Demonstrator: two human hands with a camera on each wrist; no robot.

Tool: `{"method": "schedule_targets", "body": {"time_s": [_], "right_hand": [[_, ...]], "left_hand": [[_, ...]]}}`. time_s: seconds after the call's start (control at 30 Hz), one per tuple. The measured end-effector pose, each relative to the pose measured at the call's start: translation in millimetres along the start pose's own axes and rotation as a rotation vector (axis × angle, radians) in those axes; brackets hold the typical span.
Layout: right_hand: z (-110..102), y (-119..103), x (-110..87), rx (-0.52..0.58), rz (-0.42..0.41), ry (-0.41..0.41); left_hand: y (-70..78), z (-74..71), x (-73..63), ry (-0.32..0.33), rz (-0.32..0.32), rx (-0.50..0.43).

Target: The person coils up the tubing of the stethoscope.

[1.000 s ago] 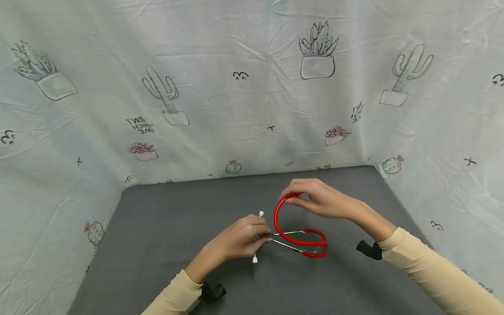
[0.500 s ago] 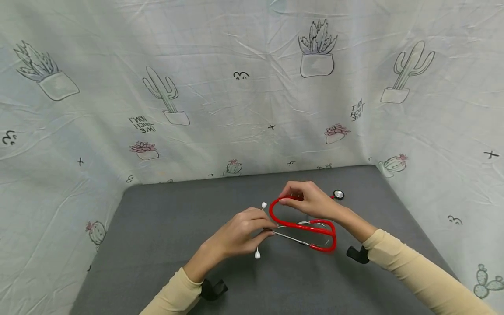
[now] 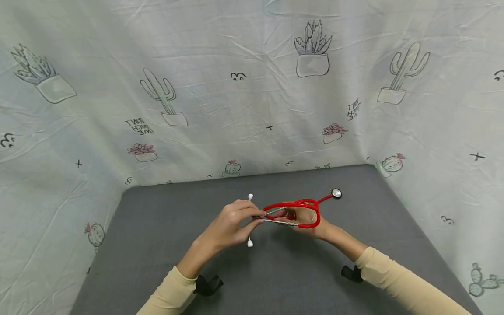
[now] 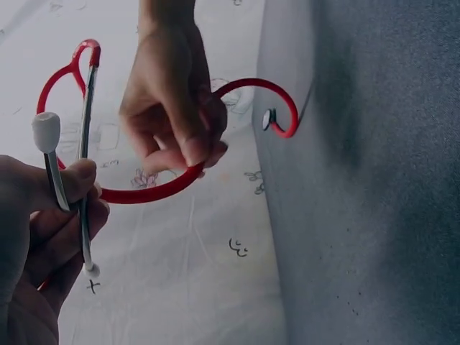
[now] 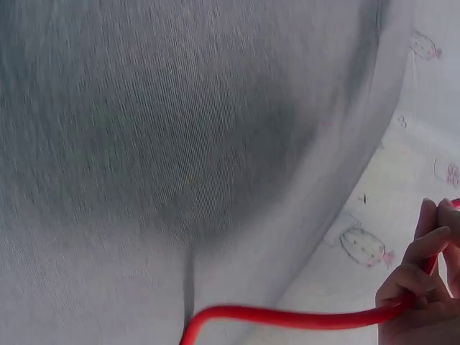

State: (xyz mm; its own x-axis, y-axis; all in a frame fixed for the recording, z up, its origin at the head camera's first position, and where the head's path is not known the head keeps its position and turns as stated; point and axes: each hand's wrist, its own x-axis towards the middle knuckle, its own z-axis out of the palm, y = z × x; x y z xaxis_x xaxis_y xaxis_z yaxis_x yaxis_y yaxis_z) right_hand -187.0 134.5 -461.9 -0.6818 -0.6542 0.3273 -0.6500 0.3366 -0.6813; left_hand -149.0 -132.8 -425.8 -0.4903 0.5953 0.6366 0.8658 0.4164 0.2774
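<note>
The stethoscope (image 3: pixel 291 204) is held up between both hands over the grey worktop (image 3: pixel 157 227). The left hand (image 3: pixel 232 223) pinches its metal tubes (image 4: pixel 85 122) between thumb and fingers, near the white eartips (image 4: pixel 47 133); the right hand (image 4: pixel 169 108) is curled closed round the red hose (image 4: pixel 147 195). It looks light. The hose should bend easily but spring back, so a loop probably needs a firm pinch; the metal tubes seem stiff and smooth, well gripped where they meet. The chest piece (image 3: pixel 336 193), likely the heaviest part, is best supported; whether it touches the worktop I cannot tell.
</note>
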Motion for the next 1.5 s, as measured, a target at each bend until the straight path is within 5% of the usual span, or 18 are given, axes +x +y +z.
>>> {"method": "schedule_targets", "body": {"time_s": [0.43, 0.73, 0.93, 1.13, 1.3, 1.5], "right_hand": [[25, -13, -30.6, -0.153, 0.000, 0.020], [17, -32, -33.3, -0.368, -0.206, 0.083], [4, -43, -25.6, -0.399, -0.375, 0.122], [-3, -62, -19.1, -0.387, -0.503, 0.133], [-3, -72, -18.9, -0.353, -0.554, 0.123], [-9, -83, -15.2, -0.347, -0.535, 0.065]], "left_hand": [[-10.9, -0.9, -7.3, 0.016, -0.154, 0.009], [-20.8, 6.0, -10.7, 0.025, -0.255, 0.001], [-23.5, 7.7, -9.9, -0.010, -0.374, -0.029], [-28.1, 7.5, -8.4, 0.019, -0.412, -0.055], [-29.8, 6.3, -8.5, 0.021, -0.439, -0.091], [-26.7, 8.3, -8.2, -0.082, -0.442, -0.118]]}}
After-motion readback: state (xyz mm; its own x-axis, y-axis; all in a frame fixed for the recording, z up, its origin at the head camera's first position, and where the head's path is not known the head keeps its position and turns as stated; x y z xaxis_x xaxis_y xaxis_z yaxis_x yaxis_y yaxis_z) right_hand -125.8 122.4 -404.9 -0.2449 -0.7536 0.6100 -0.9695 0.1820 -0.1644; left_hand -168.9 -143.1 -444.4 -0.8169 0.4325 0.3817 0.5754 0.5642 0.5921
